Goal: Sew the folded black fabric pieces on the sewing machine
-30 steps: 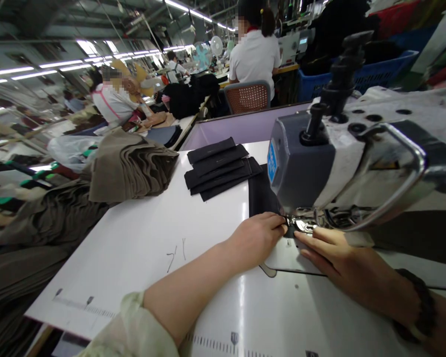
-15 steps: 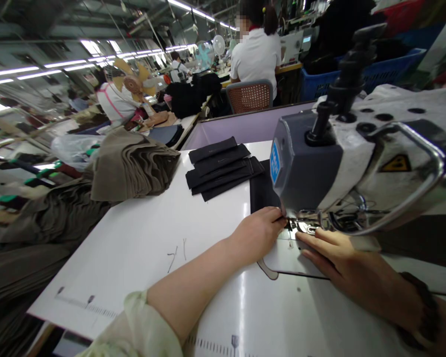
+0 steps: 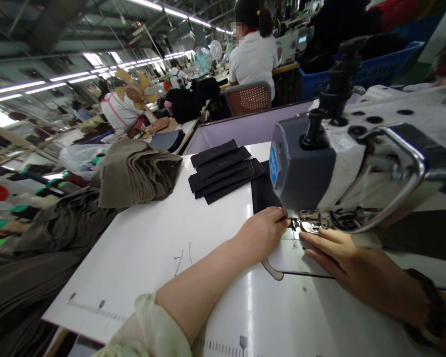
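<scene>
My left hand [image 3: 264,229] is at the needle area of a sewing machine [image 3: 301,158], its fingers closed and pressed together on the near end of a black fabric piece [image 3: 262,193]. That piece runs back along the left of the machine head, and its end under my fingertips is hidden. My right hand [image 3: 342,255] lies flat to the right of the presser foot [image 3: 309,226], fingers stretched out on the metal plate [image 3: 295,259]. Nothing shows in its grasp. Left of the machine head, several folded black fabric pieces [image 3: 223,171] overlap on the white table [image 3: 148,248].
A thick stack of brown-grey fabric [image 3: 137,173] stands at the table's left edge, with more cloth [image 3: 59,223] hanging beyond. Loose thread ends [image 3: 178,263] lie on the tabletop. Behind the purple partition [image 3: 230,126], a person in white [image 3: 253,59] sits near a blue crate [image 3: 360,74].
My view has shifted slightly, so the table and stacks appear a little further right. Both hands keep nearly the same place beside the presser foot.
</scene>
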Demonstrator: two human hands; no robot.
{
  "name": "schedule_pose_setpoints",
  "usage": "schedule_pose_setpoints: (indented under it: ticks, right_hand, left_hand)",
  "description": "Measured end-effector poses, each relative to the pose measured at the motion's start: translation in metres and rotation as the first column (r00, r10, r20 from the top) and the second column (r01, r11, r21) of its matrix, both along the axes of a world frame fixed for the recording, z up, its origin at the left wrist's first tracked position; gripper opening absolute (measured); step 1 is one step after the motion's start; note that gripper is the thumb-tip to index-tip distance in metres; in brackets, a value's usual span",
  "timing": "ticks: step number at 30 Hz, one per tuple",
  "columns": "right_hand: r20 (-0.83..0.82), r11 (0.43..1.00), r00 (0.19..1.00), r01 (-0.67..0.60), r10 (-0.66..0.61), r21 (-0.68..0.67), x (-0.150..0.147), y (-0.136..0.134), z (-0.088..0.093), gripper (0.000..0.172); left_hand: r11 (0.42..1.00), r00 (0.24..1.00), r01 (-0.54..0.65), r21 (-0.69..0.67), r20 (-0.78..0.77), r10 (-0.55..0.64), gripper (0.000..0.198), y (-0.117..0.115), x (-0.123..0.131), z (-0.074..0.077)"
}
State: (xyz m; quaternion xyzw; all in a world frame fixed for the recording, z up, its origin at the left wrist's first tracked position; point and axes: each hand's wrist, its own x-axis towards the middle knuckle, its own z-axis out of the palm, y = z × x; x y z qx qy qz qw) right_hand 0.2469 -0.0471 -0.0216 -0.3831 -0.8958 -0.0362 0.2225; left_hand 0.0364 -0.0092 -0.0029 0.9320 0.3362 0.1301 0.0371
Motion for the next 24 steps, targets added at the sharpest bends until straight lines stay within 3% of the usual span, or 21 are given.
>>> schedule_pose_setpoints:
  ticks: [5,9,14,24]
  right_hand:
    - [-0.006,1.0,1.0,0.0,0.0,-0.026,-0.003,0.001,0.003,0.032]
    - [-0.057,0.998,0.998,-0.043,0.04,-0.055,-0.001,-0.002,0.014,0.033]
    - [-0.081,0.971,0.976,-0.21,0.201,-0.115,0.002,-0.011,0.027,0.033]
    - [-0.058,0.957,0.959,-0.28,0.276,-0.076,-0.002,-0.026,0.027,0.043]
  left_hand:
    - [0.999,0.998,-0.031,-0.021,-0.046,0.03,0.019,-0.002,0.001,0.006]
    - [0.993,0.981,-0.111,-0.028,-0.166,0.105,0.022,-0.032,0.006,0.021]
    - [0.998,0.975,0.061,-0.002,-0.214,-0.06,0.025,-0.068,0.012,0.03]
    - [0.968,0.96,0.165,-0.187,-0.193,-0.201,0.016,-0.072,0.012,0.036]
